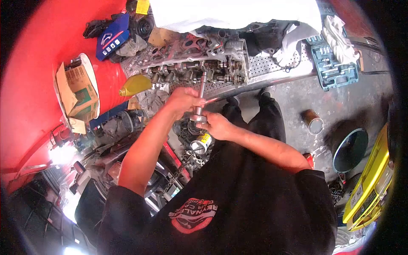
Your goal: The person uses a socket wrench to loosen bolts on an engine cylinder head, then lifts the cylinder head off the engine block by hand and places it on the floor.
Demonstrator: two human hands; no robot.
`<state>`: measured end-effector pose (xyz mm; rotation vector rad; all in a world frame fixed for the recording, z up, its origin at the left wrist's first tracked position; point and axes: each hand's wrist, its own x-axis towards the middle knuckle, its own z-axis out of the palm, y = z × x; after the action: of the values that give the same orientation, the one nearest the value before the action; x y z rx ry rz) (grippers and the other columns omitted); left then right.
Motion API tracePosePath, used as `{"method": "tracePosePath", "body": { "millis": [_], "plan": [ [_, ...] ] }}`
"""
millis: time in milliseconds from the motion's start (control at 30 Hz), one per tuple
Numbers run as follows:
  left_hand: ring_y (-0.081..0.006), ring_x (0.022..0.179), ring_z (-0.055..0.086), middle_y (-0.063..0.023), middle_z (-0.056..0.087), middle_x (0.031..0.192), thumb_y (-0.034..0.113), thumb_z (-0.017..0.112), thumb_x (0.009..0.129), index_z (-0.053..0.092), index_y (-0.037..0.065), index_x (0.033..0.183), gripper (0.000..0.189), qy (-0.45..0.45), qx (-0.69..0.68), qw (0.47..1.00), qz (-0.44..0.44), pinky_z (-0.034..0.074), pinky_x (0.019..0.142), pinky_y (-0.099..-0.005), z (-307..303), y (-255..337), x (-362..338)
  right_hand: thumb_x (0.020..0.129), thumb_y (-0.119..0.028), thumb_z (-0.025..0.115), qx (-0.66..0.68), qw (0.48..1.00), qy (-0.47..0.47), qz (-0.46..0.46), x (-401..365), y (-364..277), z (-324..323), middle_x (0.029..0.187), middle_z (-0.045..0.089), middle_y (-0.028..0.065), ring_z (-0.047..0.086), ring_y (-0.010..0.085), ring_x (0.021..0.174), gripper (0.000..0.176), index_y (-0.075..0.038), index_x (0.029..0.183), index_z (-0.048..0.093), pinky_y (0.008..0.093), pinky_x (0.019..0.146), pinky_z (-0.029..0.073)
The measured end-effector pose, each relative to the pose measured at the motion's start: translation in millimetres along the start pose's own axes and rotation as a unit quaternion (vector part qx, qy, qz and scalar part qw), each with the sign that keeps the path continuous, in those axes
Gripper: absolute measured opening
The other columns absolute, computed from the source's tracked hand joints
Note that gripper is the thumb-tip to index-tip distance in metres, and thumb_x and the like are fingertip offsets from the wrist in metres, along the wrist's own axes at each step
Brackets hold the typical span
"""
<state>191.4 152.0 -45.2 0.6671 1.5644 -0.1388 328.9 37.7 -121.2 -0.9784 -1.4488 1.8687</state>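
Your left hand wrapped round steel tool, tip on cylinder head atop counter; right hand clenched on lower end. Likely working valve gear; next calls for square shaft, steady pressure.

A car repair workshop: a bare aluminium engine cylinder head lies on a perforated steel desk with a long steel socket wrench stood on it, and an open blue plastic socket-set case lies beside. Red car bodywork and a yellow vehicle (number plate showing) flank the oil-stained concrete floor.
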Motion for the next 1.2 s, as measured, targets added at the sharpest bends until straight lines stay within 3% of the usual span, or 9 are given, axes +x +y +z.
{"method": "tracePosePath", "body": {
  "millis": [67,267,400,500,600,733,900,1067,1200],
  "plan": [
    [-0.0225,0.081,0.065,-0.0099,0.065,0.093,0.01,0.065,0.087,0.058,0.0,0.104,0.021,0.075,0.107,0.991,-0.011,0.054,0.072,-0.0363,13,13,-14,0.089,-0.028,0.063,-0.012,0.999,-0.009,0.031,2,2,3,0.092,0.063,0.0274,0.061,0.0446,0.092,0.038,0.002,0.111,0.055,0.0499,0.081,0.047],
    [-0.0209,0.079,0.065,-0.0094,0.067,0.088,0.004,0.067,0.083,0.061,0.001,0.102,0.02,-0.122,-0.17,0.977,-0.025,0.053,0.064,-0.0364,-11,-1,-5,0.089,-0.029,0.063,0.004,1.0,0.01,-0.01,2,3,5,0.091,0.063,0.0267,0.061,0.0442,0.092,0.039,0.001,0.112,0.055,0.0498,0.081,0.047],
    [-0.0197,0.076,0.064,-0.0097,0.068,0.086,0.01,0.072,0.08,0.065,0.001,0.093,0.017,0.045,0.116,0.99,0.059,0.05,0.063,-0.0333,1,-6,5,0.09,-0.029,0.063,0.016,1.0,0.005,0.002,1,6,8,0.092,0.063,0.0269,0.061,0.0445,0.094,0.039,0.001,0.113,0.055,0.0494,0.081,0.047],
    [-0.0179,0.071,0.063,-0.008,0.067,0.08,0.016,0.078,0.077,0.065,0.001,0.084,0.021,0.172,0.371,0.907,0.098,0.046,0.065,-0.0291,21,15,-14,0.09,-0.03,0.062,0.027,0.999,-0.007,0.024,5,3,8,0.092,0.063,0.027,0.061,0.0443,0.094,0.038,0.0,0.113,0.055,0.0489,0.081,0.047],
    [-0.0178,0.072,0.062,-0.0066,0.067,0.084,0.018,0.074,0.081,0.065,0.002,0.087,0.019,0.049,0.042,0.997,0.042,0.047,0.066,-0.03,11,3,-5,0.091,-0.029,0.062,0.041,0.999,-0.004,0.019,6,-1,5,0.093,0.063,0.0266,0.061,0.0438,0.094,0.038,-0.001,0.115,0.055,0.0482,0.082,0.047],
    [-0.0163,0.079,0.061,-0.0098,0.065,0.093,0.018,0.064,0.09,0.063,-0.001,0.099,0.021,-0.117,-0.181,0.976,-0.002,0.049,0.071,-0.0325,-5,2,-8,0.091,-0.027,0.062,0.06,0.998,-0.022,0.016,2,-11,-2,0.1,0.064,0.024,0.062,0.04,0.098,0.037,-0.003,0.119,0.056,0.0443,0.086,0.047],
    [-0.0189,0.071,0.064,-0.0115,0.068,0.085,0.013,0.065,0.089,0.065,-0.002,0.095,0.017,0.039,0.072,0.996,0.033,0.05,0.064,-0.0351,8,0,7,0.091,-0.023,0.063,0.175,0.984,-0.038,0.015,5,17,10,0.11,0.064,0.0194,0.062,0.031,0.105,0.036,-0.006,0.123,0.057,0.0375,0.093,0.045],
    [-0.0177,0.063,0.063,-0.0089,0.069,0.077,0.011,0.065,0.087,0.068,0.0,0.09,0.011,0.158,0.326,0.93,0.064,0.049,0.056,-0.0332,30,16,-9,0.091,-0.023,0.064,0.337,0.935,-0.093,0.06,10,21,14,0.111,0.064,0.0192,0.061,0.0294,0.107,0.041,-0.004,0.126,0.054,0.0361,0.095,0.043],
    [-0.013,0.063,0.061,-0.0046,0.067,0.078,0.012,0.063,0.089,0.066,0.0,0.093,0.013,0.136,0.048,0.986,0.082,0.048,0.057,-0.0285,25,-4,-17,0.09,-0.026,0.064,0.053,0.996,-0.069,0.01,7,-11,-6,0.108,0.063,0.025,0.061,0.0373,0.104,0.044,0.002,0.122,0.052,0.0425,0.091,0.045]
  ]
}}
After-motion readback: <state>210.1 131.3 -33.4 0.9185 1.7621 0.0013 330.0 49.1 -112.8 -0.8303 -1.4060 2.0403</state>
